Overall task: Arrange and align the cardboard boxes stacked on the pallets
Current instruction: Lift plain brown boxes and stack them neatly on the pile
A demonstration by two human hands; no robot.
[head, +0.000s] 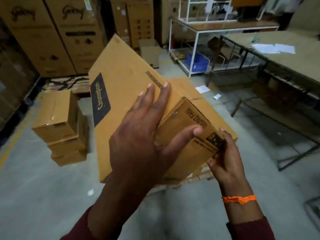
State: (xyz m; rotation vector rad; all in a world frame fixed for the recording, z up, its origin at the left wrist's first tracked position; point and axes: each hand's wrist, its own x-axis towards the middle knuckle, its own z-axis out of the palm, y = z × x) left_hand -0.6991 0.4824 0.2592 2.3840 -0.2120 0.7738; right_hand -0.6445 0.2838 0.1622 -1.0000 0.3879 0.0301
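Observation:
A long brown ceiling fan box point(124, 80) is tilted up in front of me, its far end raised. My left hand point(145, 132) lies flat over its near top edge, thumb pressed on the end face. My right hand point(223, 156) grips the lower right corner of that end face. Under it lies another flat cardboard box point(213, 115) on a wooden pallet point(195, 179). To the left stands a stack of three small cardboard boxes point(58, 129).
Tall printed cartons point(52, 32) line the back left wall. A small carton point(149, 52) sits on the floor behind. A white metal rack point(195, 42) holds a blue crate point(197, 62). A dark-framed table point(284, 54) with papers stands at right. Paper scraps lie on the concrete floor.

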